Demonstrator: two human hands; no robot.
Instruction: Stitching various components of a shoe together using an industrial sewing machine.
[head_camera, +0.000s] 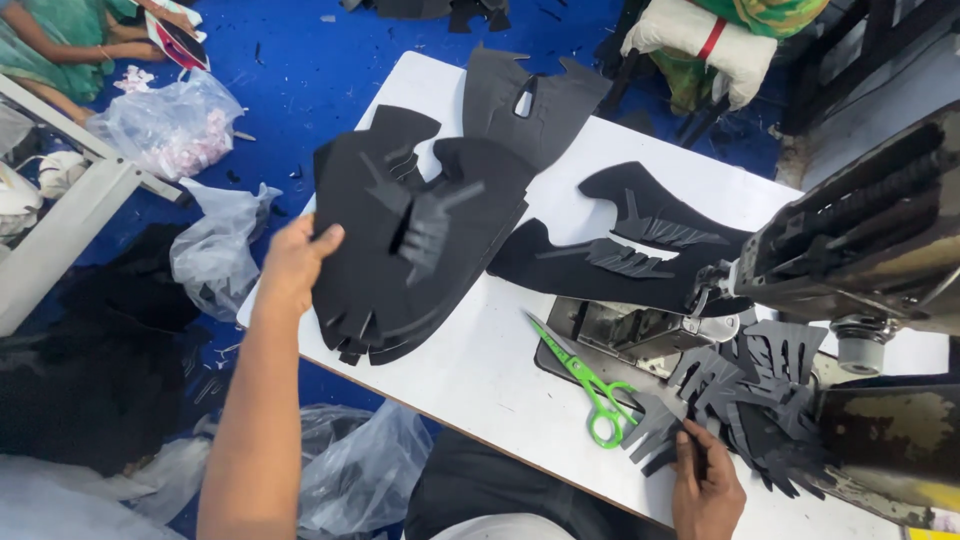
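Right hand (706, 488) pinching small grey cut pieces (745, 395) on white table (480, 370), left hand (295, 262) gripping stack of black cut pieces (420, 240), green scissors (590, 385) between.

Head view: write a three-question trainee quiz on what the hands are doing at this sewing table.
1. True or false: the left hand grips the stack of black cut pieces.
2. The right hand touches: A) the green scissors, B) the small black finger-shaped pieces, C) a plastic bag.
3. What lies between the two hands on the white table?

Key: 1 true; 2 B; 3 the green scissors.
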